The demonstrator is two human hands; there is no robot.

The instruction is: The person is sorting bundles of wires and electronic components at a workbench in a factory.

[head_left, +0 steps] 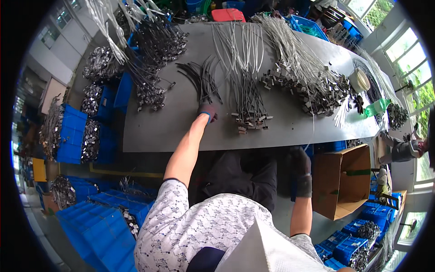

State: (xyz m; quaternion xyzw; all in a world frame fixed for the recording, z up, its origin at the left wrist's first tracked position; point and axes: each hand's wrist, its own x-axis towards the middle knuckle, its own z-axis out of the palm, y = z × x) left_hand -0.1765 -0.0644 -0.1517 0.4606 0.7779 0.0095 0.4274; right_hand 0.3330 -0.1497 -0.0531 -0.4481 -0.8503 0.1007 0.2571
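On the grey metal table (154, 127), my left hand (208, 112) in a dark glove is closed at the near end of a fanned bundle of thin black strips (201, 81). To its right lies a spread of wire cables (247, 97), their small metal-tipped ends toward me. Just beyond the table's near edge, in shadow, my right hand (299, 163) wears a dark glove. A thin pale strand (313, 131) runs off the table and reaches that hand. The glove's fingers are too dark to show whether they grip it.
A large pile of similar cables (312, 86) covers the table's right side, near a green plastic bottle (377, 108). More bundles (154, 50) sit at the far left. An open cardboard box (328, 183) stands beside my right arm. Blue crates (97, 231) flank me.
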